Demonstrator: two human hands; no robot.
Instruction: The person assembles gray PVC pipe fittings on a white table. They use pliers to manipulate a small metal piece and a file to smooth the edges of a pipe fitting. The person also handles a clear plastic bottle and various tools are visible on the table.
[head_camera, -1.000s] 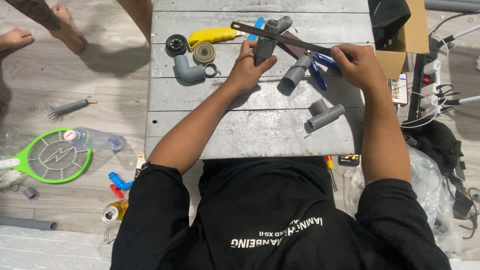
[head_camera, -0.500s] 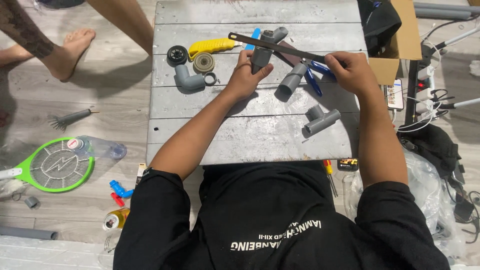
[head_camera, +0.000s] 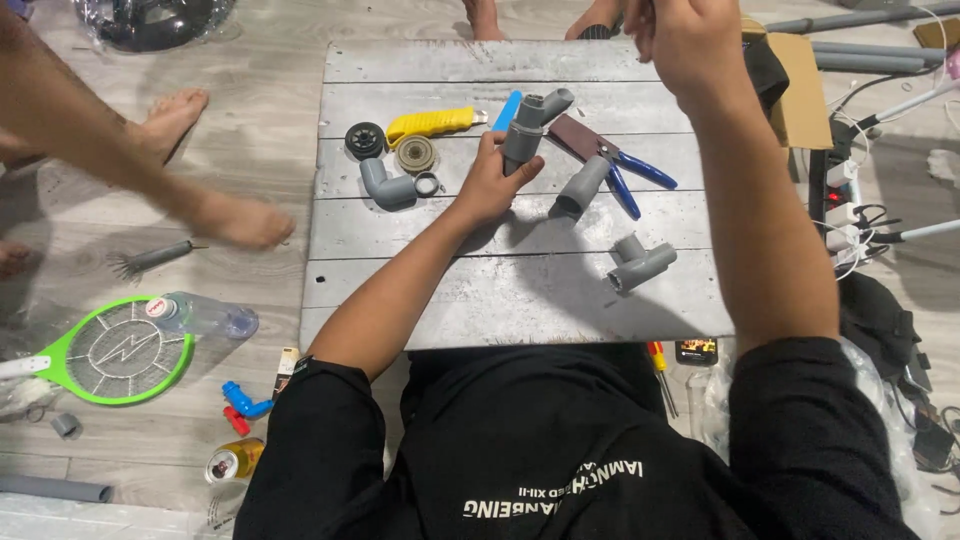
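- On the grey plank board (head_camera: 520, 290), head view: left hand (head_camera: 490, 185) closed around an upright grey pipe assembly (head_camera: 528, 130), its lower end at the palm, angled fitting at the top.
- Right hand (head_camera: 690, 40) raised near the top edge of the frame, above the board's far right corner; whether it grips anything cannot be told.
- Just right of the held pipe: a short grey pipe piece (head_camera: 583, 186) lying tilted, beside blue-handled pliers (head_camera: 625, 170).
- Nearer the person, well apart from both hands: grey tee fitting (head_camera: 638, 263) lying on the board.
- Left of the hand: grey elbow fitting (head_camera: 385, 185), black wheel (head_camera: 365, 140), round brass-coloured disc (head_camera: 416, 154), yellow utility knife (head_camera: 432, 123).
- On the floor, left side: green racket-shaped swatter (head_camera: 110, 350), clear plastic bottle (head_camera: 205, 315), drink can (head_camera: 235, 460).
- Another person's arm (head_camera: 120, 160) reaches across the floor at left; bare feet near it.
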